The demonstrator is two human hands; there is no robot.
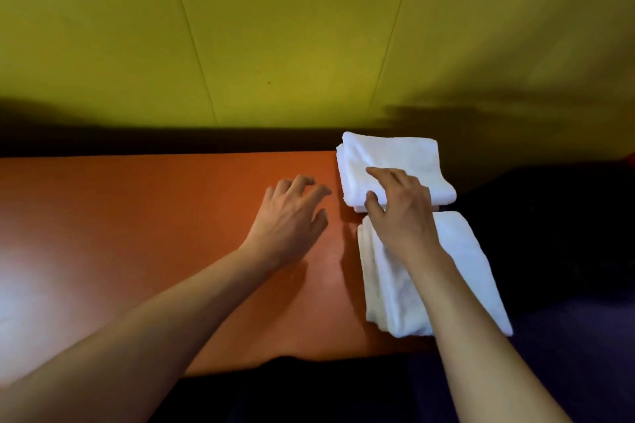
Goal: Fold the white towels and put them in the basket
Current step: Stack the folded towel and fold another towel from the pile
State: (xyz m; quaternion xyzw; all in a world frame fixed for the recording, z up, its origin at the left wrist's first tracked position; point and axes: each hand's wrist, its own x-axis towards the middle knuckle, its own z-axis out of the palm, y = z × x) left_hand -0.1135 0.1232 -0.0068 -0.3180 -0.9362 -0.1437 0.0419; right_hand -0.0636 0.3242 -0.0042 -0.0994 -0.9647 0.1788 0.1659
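Two folded white towels lie at the right end of an orange table. The far towel sits at the table's back right corner. The near towel lies lengthwise along the right edge, partly under my right forearm. My right hand rests on the front edge of the far towel, thumb at its near side and fingers spread on top. My left hand hovers just left of the towels, fingers apart and holding nothing. No basket is in view.
A yellow-green panelled wall rises behind the table. To the right of the table and towels lies a dark area whose contents I cannot make out. A bright glare falls on the table's left part.
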